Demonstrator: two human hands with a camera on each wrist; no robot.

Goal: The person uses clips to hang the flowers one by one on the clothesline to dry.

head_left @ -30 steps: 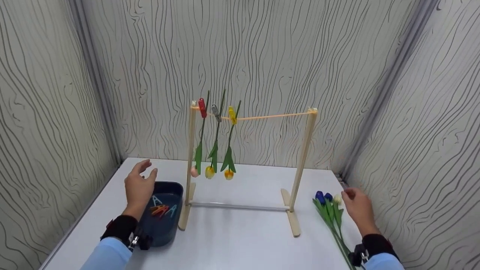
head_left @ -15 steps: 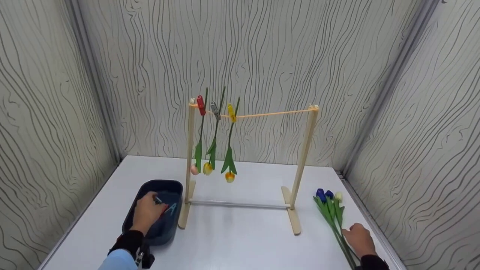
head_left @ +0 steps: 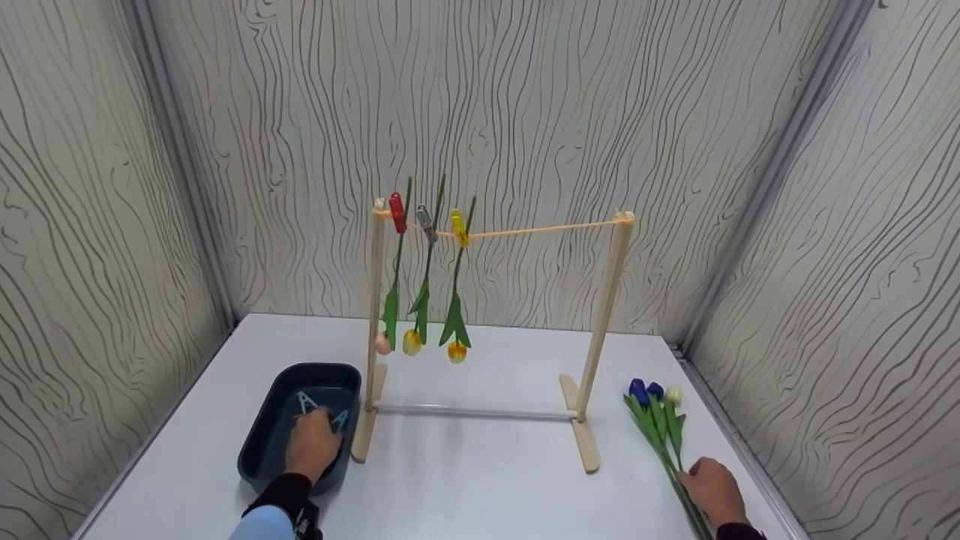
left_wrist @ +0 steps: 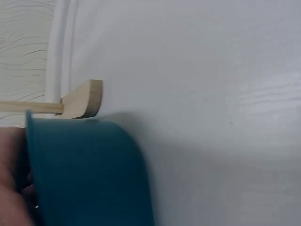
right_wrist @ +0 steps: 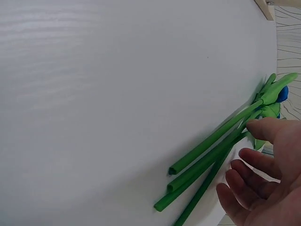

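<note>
My left hand [head_left: 313, 446] reaches down into a dark blue tray [head_left: 262, 431], its fingertips hidden among the clothespins. Two light blue clothespins [head_left: 306, 403] show beside the fingers; whether any is pinched is not visible. In the left wrist view the tray wall [left_wrist: 89, 169] covers most of the hand. My right hand [head_left: 712, 491] is beside the stems of several artificial tulips [head_left: 658, 427] lying at the table's right, with blue and white heads. Its fingers are loosely bent in the right wrist view, the thumb close to the green stems [right_wrist: 211, 150], not wrapped round them.
Between the hands stands a wooden frame [head_left: 607, 315] with an orange string [head_left: 540, 228]. Three tulips [head_left: 454, 322] hang head down from it by red, grey and yellow clothespins [head_left: 460, 229]. Patterned panels [head_left: 480, 112] enclose the white table [head_left: 480, 487].
My left hand has come down from above the tray's far edge into it and shifted right among the clothespins. My right hand has moved nearer, from the flower heads to the stems.
</note>
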